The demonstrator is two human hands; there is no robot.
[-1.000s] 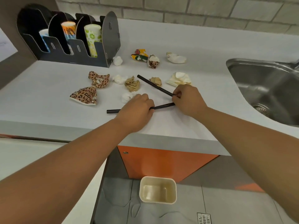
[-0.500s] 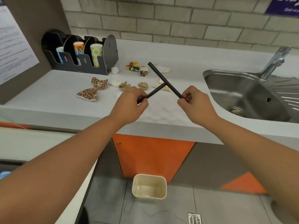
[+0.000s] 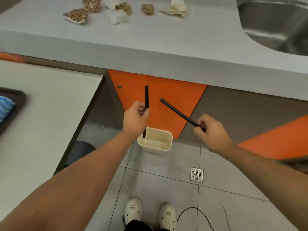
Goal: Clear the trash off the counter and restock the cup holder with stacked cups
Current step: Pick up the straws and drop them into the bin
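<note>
My left hand grips a black straw held nearly upright, its lower end hanging over the rim of a cream bin on the floor. My right hand pinches a second black straw that slants up to the left, to the right of and above the bin. Both hands are below the counter edge. On the counter lie crumpled cups and paper: a leopard-print one, white tissue, brown scraps and a cream wrapper. The cup holder is out of view.
A steel sink is set into the counter at the right. Orange and grey cabinet doors stand behind the bin. A white table with a dark tray is at the left. A floor drain, a cable and my shoes are below.
Both hands lifted the two straws off the counter and brought them down in front of the cabinet, over the bin. My view tilted down to the floor.
</note>
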